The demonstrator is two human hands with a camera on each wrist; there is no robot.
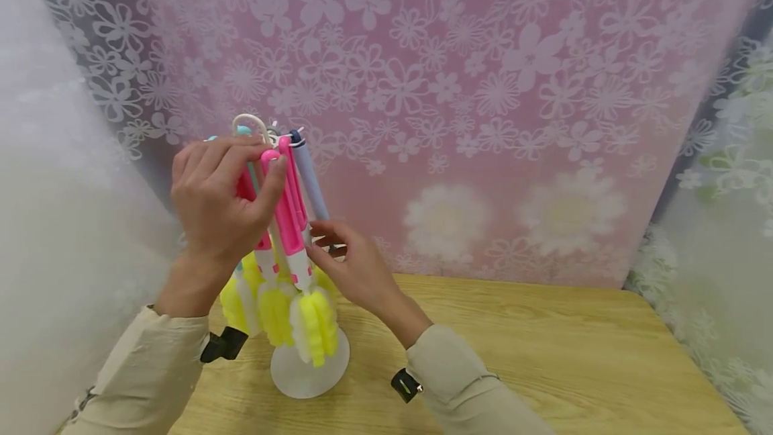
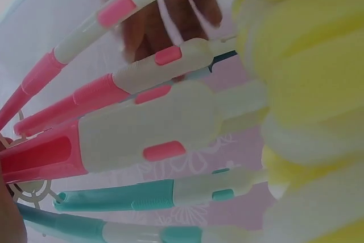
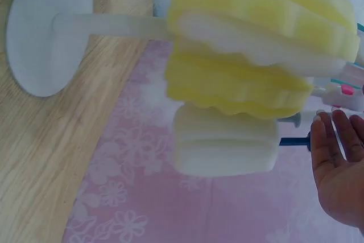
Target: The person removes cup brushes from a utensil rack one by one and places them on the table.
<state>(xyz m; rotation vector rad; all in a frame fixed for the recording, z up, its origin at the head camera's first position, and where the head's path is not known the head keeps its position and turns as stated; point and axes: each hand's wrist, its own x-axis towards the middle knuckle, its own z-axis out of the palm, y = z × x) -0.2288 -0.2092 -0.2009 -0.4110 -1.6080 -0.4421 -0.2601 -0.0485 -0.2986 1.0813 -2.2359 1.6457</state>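
Several sponge cleaning brushes hang heads-down from a white stand [image 1: 310, 381]. At the top, my left hand [image 1: 220, 200] pinches the upper end of a pink-handled sponge brush [image 1: 288, 227], whose head is yellow and white. My right hand [image 1: 362, 267] is at the right side of the bunch, by the handles; in the right wrist view its fingers are fairly straight. Whether they touch a handle I cannot tell. A brush with a blue-grey handle [image 1: 311, 180] hangs behind, and teal-handled brushes [image 2: 153, 194] show in the left wrist view. A white sponge head [image 3: 227, 140] hangs below the yellow ones there.
The stand is on a wood-grain table [image 1: 543, 348]. Behind it hangs a pink cloth [image 1: 447, 119] with white flowers, and pale flowered curtains [image 1: 731, 220] close in the sides. A white hook [image 1: 249, 119] tops the stand.
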